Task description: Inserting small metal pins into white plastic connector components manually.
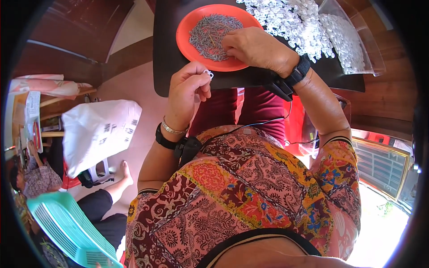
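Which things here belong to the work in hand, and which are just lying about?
In use:
left hand pinching a small white ring
right hand in the grey metal pins
orange plate
heap of white rings
dark tray

Lying about:
white plastic bag
teal basket
clear bag of white pieces

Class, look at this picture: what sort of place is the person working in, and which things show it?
Probably a home doing piecework. An orange plate of small metal parts and a heap of clear plastic pieces sit on a dark tray, with a white bag nearby.
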Demonstrator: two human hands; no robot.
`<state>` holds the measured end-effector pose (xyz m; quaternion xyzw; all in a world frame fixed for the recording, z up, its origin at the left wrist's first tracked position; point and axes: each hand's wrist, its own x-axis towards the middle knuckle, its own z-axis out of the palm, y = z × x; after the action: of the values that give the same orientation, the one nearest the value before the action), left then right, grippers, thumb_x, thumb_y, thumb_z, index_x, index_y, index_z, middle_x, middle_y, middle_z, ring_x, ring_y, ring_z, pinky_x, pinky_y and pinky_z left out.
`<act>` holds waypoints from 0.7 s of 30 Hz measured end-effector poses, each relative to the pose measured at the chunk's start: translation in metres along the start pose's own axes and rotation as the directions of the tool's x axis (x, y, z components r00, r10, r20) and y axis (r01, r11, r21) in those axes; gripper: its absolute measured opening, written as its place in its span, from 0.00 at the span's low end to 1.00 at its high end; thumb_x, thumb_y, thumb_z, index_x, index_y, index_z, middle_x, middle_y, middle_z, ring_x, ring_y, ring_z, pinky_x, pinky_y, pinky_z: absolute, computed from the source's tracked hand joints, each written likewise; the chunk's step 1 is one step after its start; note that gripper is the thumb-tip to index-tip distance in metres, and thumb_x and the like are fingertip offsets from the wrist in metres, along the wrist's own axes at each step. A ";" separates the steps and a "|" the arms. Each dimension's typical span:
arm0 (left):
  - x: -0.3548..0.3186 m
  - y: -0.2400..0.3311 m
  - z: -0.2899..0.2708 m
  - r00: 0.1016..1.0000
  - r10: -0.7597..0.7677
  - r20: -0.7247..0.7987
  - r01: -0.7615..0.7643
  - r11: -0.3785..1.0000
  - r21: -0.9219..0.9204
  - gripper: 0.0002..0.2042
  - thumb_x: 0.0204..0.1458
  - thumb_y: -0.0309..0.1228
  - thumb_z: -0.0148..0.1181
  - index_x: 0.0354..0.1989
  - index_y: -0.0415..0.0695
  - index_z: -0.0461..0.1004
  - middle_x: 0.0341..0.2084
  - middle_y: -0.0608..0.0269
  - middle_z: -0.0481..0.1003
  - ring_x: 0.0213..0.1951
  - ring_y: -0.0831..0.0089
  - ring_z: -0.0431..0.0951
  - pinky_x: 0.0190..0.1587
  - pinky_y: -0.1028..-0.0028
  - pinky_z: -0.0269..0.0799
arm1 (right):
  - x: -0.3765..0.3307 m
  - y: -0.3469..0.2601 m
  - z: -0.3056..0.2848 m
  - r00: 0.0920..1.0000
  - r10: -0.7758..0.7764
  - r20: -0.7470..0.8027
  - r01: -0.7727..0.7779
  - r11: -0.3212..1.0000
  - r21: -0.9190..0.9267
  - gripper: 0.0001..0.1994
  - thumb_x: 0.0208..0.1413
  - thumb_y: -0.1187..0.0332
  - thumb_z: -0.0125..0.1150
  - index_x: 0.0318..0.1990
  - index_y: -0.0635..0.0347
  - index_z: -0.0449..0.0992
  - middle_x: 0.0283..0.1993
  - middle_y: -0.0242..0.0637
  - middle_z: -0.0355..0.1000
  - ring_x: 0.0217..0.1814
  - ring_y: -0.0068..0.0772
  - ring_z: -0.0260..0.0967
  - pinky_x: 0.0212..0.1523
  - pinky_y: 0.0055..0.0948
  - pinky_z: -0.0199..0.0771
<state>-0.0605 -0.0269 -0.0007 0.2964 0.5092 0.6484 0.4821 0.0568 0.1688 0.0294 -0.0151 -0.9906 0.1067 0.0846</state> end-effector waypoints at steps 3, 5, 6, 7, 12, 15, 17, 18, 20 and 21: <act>0.000 0.001 0.000 1.000 -0.018 0.011 0.018 1.000 0.015 0.06 0.50 0.29 0.49 0.25 0.41 0.67 0.17 0.67 0.66 0.20 0.78 0.67 0.24 0.80 0.60 | -0.001 0.004 0.003 0.999 0.008 -0.051 -0.005 0.998 0.062 0.06 0.51 0.70 0.54 0.32 0.64 0.70 0.32 0.44 0.69 0.37 0.49 0.69 0.38 0.40 0.69; 0.001 0.000 0.000 1.000 -0.016 0.015 0.016 1.000 0.006 0.06 0.50 0.29 0.49 0.25 0.41 0.67 0.17 0.66 0.67 0.20 0.78 0.67 0.23 0.80 0.61 | -0.002 0.004 0.002 0.998 0.014 -0.069 -0.007 0.995 0.095 0.06 0.51 0.70 0.55 0.32 0.64 0.70 0.31 0.44 0.69 0.37 0.49 0.69 0.38 0.40 0.69; 0.001 -0.001 -0.001 1.000 -0.009 0.017 0.009 1.000 0.002 0.06 0.50 0.29 0.49 0.25 0.41 0.67 0.17 0.66 0.67 0.20 0.78 0.67 0.23 0.80 0.61 | -0.002 0.003 0.001 0.996 0.019 -0.087 -0.008 0.992 0.127 0.06 0.50 0.70 0.55 0.33 0.64 0.70 0.31 0.44 0.69 0.36 0.49 0.69 0.37 0.39 0.69; 0.001 -0.003 -0.002 1.000 -0.003 0.020 0.003 1.000 -0.002 0.06 0.50 0.30 0.50 0.26 0.41 0.67 0.17 0.66 0.67 0.20 0.78 0.67 0.23 0.80 0.61 | -0.002 0.003 0.001 0.996 0.018 -0.088 -0.007 0.992 0.127 0.06 0.50 0.70 0.55 0.33 0.64 0.70 0.31 0.44 0.69 0.36 0.49 0.69 0.37 0.39 0.69; 0.001 -0.004 0.001 1.000 0.029 -0.006 -0.029 0.998 -0.063 0.05 0.51 0.28 0.51 0.25 0.41 0.70 0.15 0.69 0.68 0.17 0.83 0.67 0.20 0.84 0.58 | -0.001 -0.002 -0.004 0.998 -0.003 -0.067 0.011 0.993 0.119 0.06 0.48 0.70 0.56 0.32 0.62 0.71 0.31 0.42 0.69 0.36 0.49 0.69 0.37 0.40 0.69; 0.001 -0.004 0.001 1.000 0.025 -0.012 -0.026 0.999 -0.046 0.05 0.50 0.28 0.51 0.25 0.42 0.70 0.15 0.70 0.68 0.17 0.83 0.67 0.20 0.85 0.58 | 0.003 -0.005 0.003 0.996 -0.043 -0.079 0.046 0.998 0.039 0.05 0.47 0.70 0.56 0.32 0.61 0.71 0.32 0.42 0.69 0.36 0.48 0.69 0.37 0.40 0.69; 0.001 -0.004 0.001 1.000 0.026 -0.016 -0.026 0.999 -0.040 0.05 0.50 0.28 0.51 0.25 0.42 0.70 0.15 0.70 0.68 0.17 0.84 0.67 0.20 0.85 0.58 | 0.006 -0.007 0.005 0.998 -0.032 -0.060 0.033 0.999 0.015 0.05 0.47 0.70 0.56 0.31 0.61 0.72 0.32 0.41 0.69 0.36 0.48 0.69 0.37 0.40 0.69; 0.001 -0.005 0.001 1.000 0.025 -0.015 -0.025 0.999 -0.038 0.05 0.50 0.28 0.51 0.25 0.42 0.70 0.15 0.70 0.68 0.17 0.84 0.67 0.20 0.85 0.58 | 0.007 -0.008 0.005 0.999 -0.022 -0.039 0.022 1.000 -0.010 0.05 0.47 0.70 0.56 0.31 0.61 0.72 0.32 0.41 0.69 0.36 0.48 0.69 0.37 0.40 0.69; 0.001 -0.004 0.000 1.000 0.025 -0.013 -0.025 0.999 -0.036 0.05 0.50 0.28 0.51 0.24 0.42 0.70 0.15 0.70 0.68 0.17 0.84 0.67 0.20 0.85 0.58 | 0.006 -0.006 0.006 0.998 -0.016 -0.057 0.016 1.000 0.012 0.05 0.48 0.70 0.55 0.31 0.61 0.72 0.32 0.41 0.69 0.36 0.48 0.69 0.37 0.40 0.69; 0.001 -0.002 0.000 1.000 0.004 -0.001 -0.004 1.000 -0.009 0.06 0.50 0.29 0.50 0.25 0.41 0.68 0.16 0.68 0.67 0.18 0.81 0.67 0.21 0.82 0.59 | 0.005 -0.005 0.006 0.997 -0.008 -0.073 0.010 0.999 0.033 0.05 0.49 0.69 0.55 0.31 0.61 0.72 0.32 0.42 0.69 0.36 0.48 0.69 0.37 0.41 0.69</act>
<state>-0.0604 -0.0265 -0.0030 0.2949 0.5059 0.6519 0.4818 0.0503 0.1629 0.0252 -0.0131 -0.9849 0.1224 0.1214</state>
